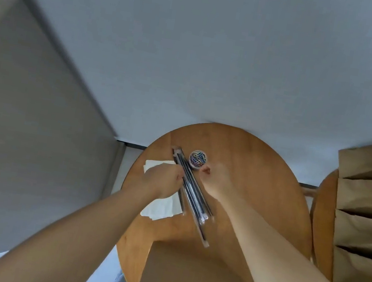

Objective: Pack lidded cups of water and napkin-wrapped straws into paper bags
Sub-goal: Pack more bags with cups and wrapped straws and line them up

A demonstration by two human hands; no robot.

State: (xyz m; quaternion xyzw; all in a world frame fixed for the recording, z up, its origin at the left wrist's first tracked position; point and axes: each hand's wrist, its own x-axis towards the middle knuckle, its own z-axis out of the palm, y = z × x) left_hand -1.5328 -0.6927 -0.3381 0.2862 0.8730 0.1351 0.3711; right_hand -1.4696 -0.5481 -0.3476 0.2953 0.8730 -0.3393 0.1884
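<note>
Your left hand (161,179) curls its fingers onto the bundle of wrapped straws (192,195), which lies slantwise on the round wooden table (259,177). Your right hand (213,183) sits at the other side of the bundle, one fingertip just beside the small tub of coloured paper clips (198,159); whether it grips anything cannot be told. White napkins (162,207) lie under your left wrist. An open paper bag (184,269) stands at the near edge, and a row of folded bags (367,218) sits to your right.
</note>
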